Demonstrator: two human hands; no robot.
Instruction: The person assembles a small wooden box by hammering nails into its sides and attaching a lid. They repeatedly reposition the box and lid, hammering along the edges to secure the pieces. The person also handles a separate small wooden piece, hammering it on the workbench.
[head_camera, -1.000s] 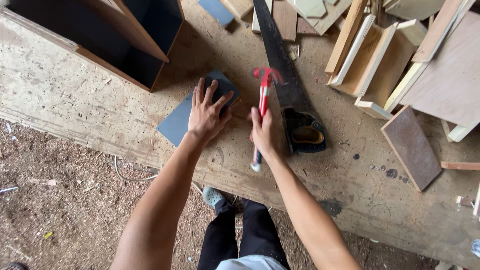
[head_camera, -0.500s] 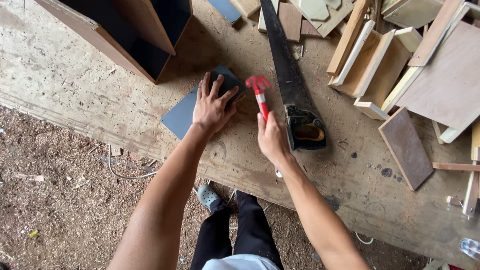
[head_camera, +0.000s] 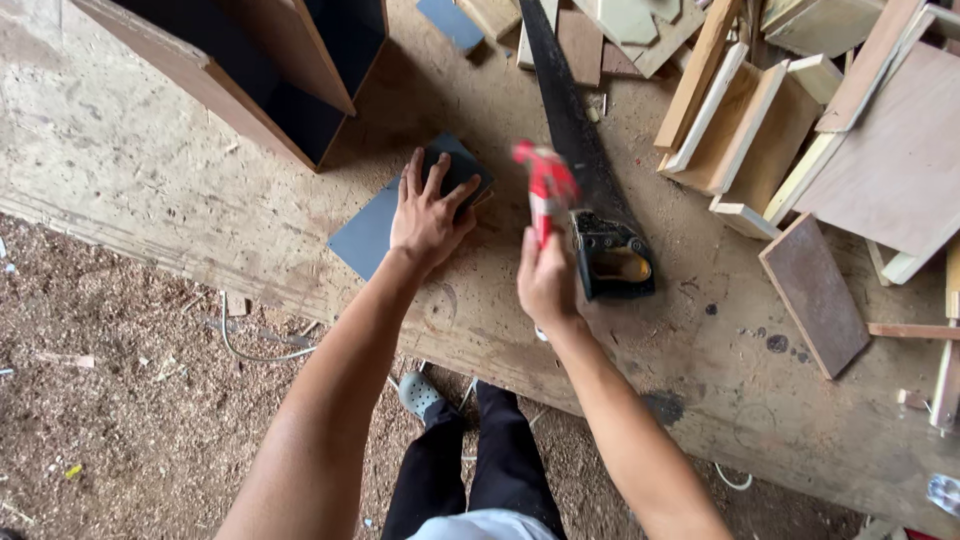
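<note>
My left hand (head_camera: 428, 213) lies flat, fingers spread, on a small dark blue-grey board (head_camera: 366, 230) on the wooden workbench (head_camera: 160, 180). My right hand (head_camera: 546, 280) grips the handle of a red hammer (head_camera: 545, 185), raised above the bench and blurred, its head just right of the left fingertips. A hand saw (head_camera: 575, 140) with a black blade and black-and-yellow handle lies directly behind the hammer.
An open dark-lined wooden box (head_camera: 270, 70) stands at the back left. Wooden frames and offcut boards (head_camera: 800, 110) pile up at the back right, with a brown rectangular panel (head_camera: 815, 295) nearer. Sawdust-strewn ground and my legs lie below the bench edge.
The hammer went down toward the board, then rose again and now blurs above the bench. The left hand stayed flat on the dark board.
</note>
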